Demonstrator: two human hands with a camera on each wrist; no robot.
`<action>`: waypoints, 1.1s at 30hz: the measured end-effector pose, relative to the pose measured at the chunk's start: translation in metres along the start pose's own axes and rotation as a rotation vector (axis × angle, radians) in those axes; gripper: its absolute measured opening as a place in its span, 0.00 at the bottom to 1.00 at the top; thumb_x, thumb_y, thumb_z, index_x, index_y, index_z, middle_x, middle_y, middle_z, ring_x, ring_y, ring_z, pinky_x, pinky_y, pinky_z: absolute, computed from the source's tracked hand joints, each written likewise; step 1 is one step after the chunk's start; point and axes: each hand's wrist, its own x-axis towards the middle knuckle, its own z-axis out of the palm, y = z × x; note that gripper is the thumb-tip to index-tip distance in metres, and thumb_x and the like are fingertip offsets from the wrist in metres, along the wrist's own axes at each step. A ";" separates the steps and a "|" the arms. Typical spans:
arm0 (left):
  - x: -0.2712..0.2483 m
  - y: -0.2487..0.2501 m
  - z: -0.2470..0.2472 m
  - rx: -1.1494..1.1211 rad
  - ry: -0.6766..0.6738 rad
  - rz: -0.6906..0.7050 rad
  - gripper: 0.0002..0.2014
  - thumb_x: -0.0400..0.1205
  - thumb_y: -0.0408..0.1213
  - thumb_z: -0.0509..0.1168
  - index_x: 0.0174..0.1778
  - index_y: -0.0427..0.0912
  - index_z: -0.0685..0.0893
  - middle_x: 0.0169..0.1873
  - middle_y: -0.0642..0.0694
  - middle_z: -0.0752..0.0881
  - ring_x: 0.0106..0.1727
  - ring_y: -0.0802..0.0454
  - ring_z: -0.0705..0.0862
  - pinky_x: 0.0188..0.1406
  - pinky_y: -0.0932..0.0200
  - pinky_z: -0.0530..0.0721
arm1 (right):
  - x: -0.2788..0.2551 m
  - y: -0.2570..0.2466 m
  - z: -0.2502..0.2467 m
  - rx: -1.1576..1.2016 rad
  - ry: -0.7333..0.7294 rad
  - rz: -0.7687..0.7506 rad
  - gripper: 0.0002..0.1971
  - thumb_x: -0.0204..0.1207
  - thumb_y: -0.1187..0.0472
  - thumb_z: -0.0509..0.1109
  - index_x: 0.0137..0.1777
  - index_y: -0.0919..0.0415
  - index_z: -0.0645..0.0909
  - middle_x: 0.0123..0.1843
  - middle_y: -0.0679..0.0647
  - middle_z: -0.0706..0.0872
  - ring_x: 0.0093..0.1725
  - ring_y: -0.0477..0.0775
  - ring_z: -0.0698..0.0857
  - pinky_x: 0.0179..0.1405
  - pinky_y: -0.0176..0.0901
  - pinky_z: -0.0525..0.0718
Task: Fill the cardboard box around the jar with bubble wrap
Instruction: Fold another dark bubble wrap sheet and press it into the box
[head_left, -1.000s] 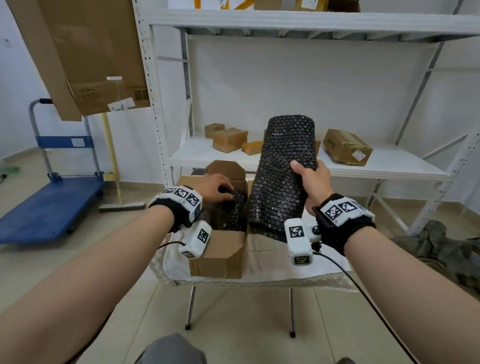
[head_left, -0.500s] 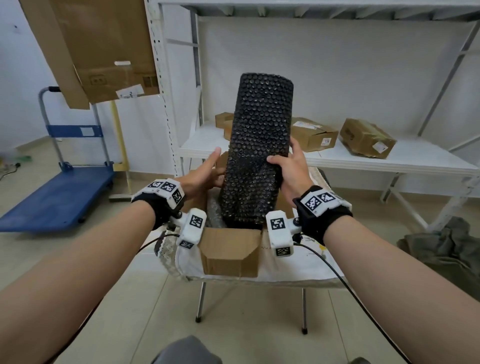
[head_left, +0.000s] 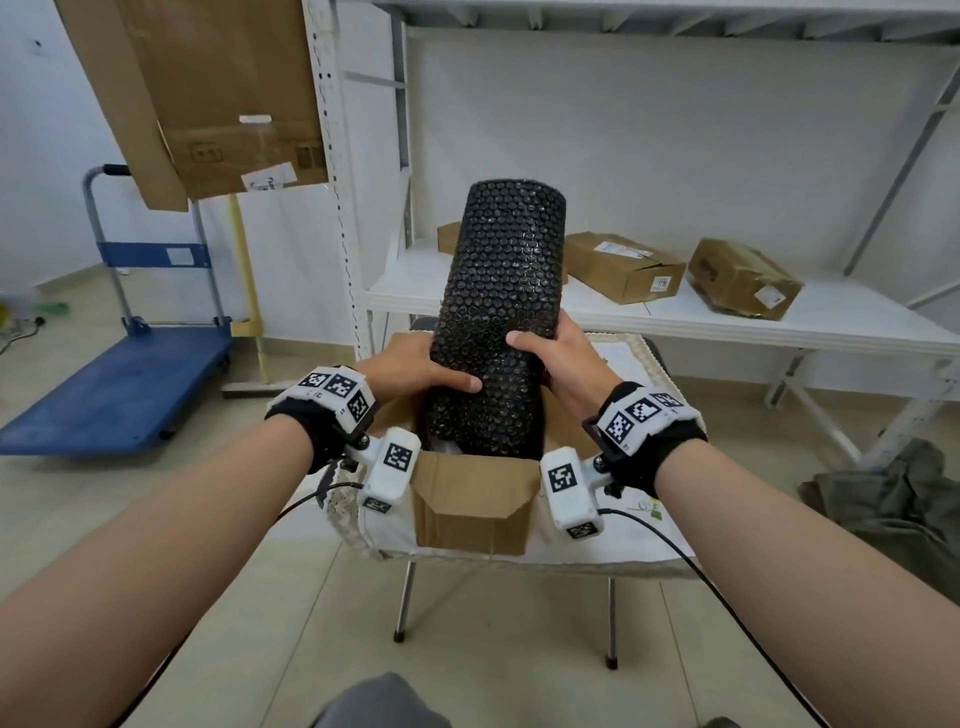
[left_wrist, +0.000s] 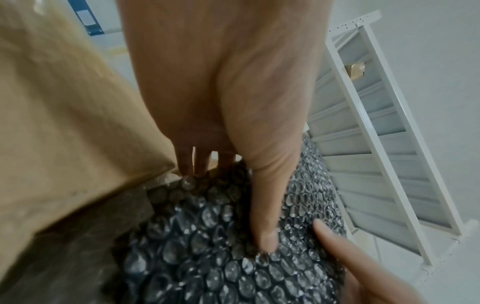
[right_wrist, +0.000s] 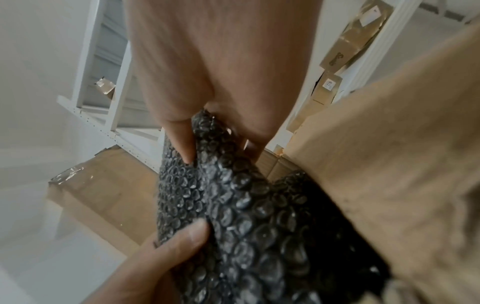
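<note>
A tall sheet of black bubble wrap (head_left: 498, 291) stands upright out of the open cardboard box (head_left: 470, 512), its lower end down inside. My left hand (head_left: 415, 371) grips the wrap's left side, thumb (left_wrist: 265, 207) across the front. From the right, my right hand (head_left: 553, 358) pinches the wrap (right_wrist: 233, 205) between thumb and fingers. The box flaps (left_wrist: 64, 127) stand open on both sides. The wrap hides the jar.
The box sits on a small cloth-covered folding table (head_left: 628, 540). Behind it a white metal shelf (head_left: 675, 317) carries several cardboard parcels. A blue platform trolley (head_left: 119, 384) stands on the left, and a dark cloth heap (head_left: 893, 509) lies on the floor at right.
The wrap came over from beside the box to stand in it. My left hand left the box interior and took hold of the wrap's left side.
</note>
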 end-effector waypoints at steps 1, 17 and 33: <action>-0.005 0.005 0.001 -0.044 -0.004 0.021 0.35 0.58 0.54 0.85 0.61 0.45 0.88 0.57 0.49 0.91 0.62 0.50 0.88 0.72 0.48 0.79 | 0.000 0.001 -0.001 -0.003 -0.005 -0.011 0.21 0.75 0.72 0.73 0.66 0.53 0.79 0.66 0.57 0.87 0.67 0.59 0.85 0.75 0.61 0.79; 0.001 0.104 -0.025 -0.664 0.329 0.213 0.38 0.79 0.22 0.70 0.82 0.47 0.62 0.60 0.35 0.87 0.55 0.46 0.90 0.48 0.53 0.90 | -0.018 -0.031 -0.001 -0.079 -0.151 0.053 0.10 0.78 0.72 0.69 0.55 0.60 0.82 0.54 0.55 0.88 0.53 0.52 0.86 0.51 0.40 0.81; 0.003 0.130 -0.025 -0.691 0.450 0.278 0.21 0.81 0.21 0.67 0.70 0.34 0.75 0.63 0.34 0.85 0.51 0.46 0.89 0.45 0.57 0.90 | -0.032 -0.024 -0.014 0.073 -0.266 0.317 0.22 0.80 0.74 0.70 0.73 0.77 0.75 0.69 0.67 0.85 0.65 0.65 0.87 0.56 0.48 0.91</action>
